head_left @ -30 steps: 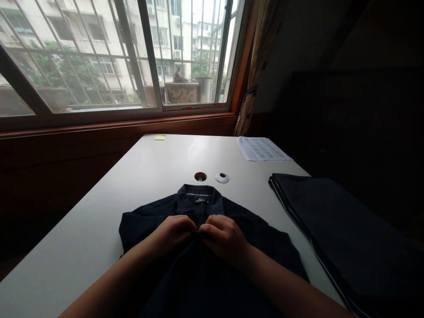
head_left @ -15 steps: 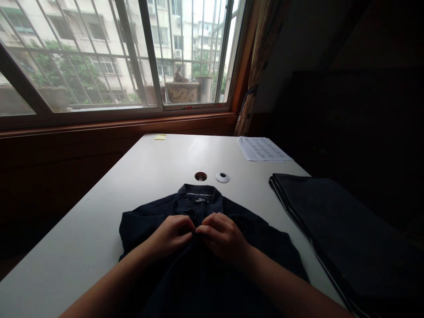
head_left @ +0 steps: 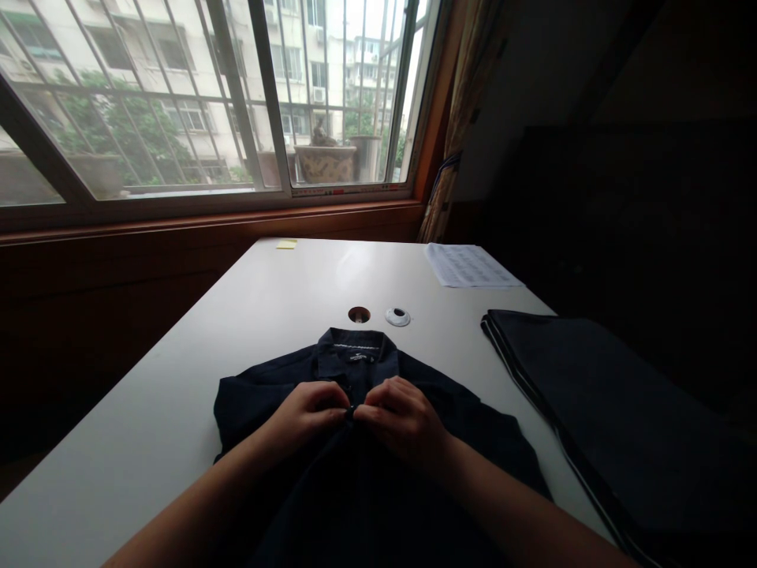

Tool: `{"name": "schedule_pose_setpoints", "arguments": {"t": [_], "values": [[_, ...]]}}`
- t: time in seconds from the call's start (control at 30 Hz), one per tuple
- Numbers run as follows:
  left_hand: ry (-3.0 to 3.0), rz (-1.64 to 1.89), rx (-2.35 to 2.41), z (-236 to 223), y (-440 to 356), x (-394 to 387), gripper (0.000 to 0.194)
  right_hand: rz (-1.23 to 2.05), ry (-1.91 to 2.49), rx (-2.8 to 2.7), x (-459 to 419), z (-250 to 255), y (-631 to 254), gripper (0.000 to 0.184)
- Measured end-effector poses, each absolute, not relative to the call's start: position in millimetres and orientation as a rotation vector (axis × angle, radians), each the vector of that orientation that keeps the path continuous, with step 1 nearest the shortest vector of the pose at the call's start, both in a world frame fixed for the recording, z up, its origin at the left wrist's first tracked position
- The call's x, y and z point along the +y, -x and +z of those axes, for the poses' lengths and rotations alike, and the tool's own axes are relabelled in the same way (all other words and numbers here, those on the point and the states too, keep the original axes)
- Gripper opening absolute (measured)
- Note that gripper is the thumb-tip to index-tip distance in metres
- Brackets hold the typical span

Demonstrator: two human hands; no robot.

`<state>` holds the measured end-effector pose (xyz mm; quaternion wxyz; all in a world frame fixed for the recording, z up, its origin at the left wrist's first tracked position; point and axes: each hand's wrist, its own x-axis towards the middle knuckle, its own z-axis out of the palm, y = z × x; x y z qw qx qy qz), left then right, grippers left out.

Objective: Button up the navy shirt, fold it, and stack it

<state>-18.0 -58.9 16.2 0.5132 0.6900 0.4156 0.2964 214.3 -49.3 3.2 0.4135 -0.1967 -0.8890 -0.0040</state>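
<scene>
A dark navy collared shirt (head_left: 331,505) lies spread front side up, its collar (head_left: 387,359) pointing away from me and a small label showing inside the neck. Just below the collar, my left hand (head_left: 313,412) pinches the front edge of the shirt from the left. Opposite it, my right hand (head_left: 403,418) is closed on the same front opening, its fingers curled. The fingertips of both hands nearly meet over a small dark bit of the placket. Whether a button sits between them is too dark to tell.
The shirt rests on a white table (head_left: 147,386). Folded dark cloth (head_left: 591,394) lies along the right side. Printed sheets (head_left: 470,266) and a yellow sticky note (head_left: 287,244) are near the far edge. A round cable hole (head_left: 359,315) and its white cover (head_left: 397,316) lie beyond the collar.
My hands stay at the same spot on the shirt front. The fingertips have shifted slightly, with a small gap now between them. The shirt itself has hardly moved.
</scene>
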Motion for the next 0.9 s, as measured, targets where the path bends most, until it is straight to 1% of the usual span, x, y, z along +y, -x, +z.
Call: {"name": "schedule_pose_setpoints", "arguments": {"t": [0.33, 0.47, 0.9], "values": [[-1.333, 0.713, 0.928, 9, 18, -59, 0.028, -0.006, 0.460, -2.235, -50, 4, -217, 0.017], [-1.240, 0.720, 0.898, 8, 18, -61, 0.026, 0.013, 0.455, -2.227, -49, 4, -218, 0.017], [-1.339, 0.714, 0.940, 7, 18, -59, 0.028, 0.045, 0.472, -2.253, -52, 7, -215, 0.015]]}}
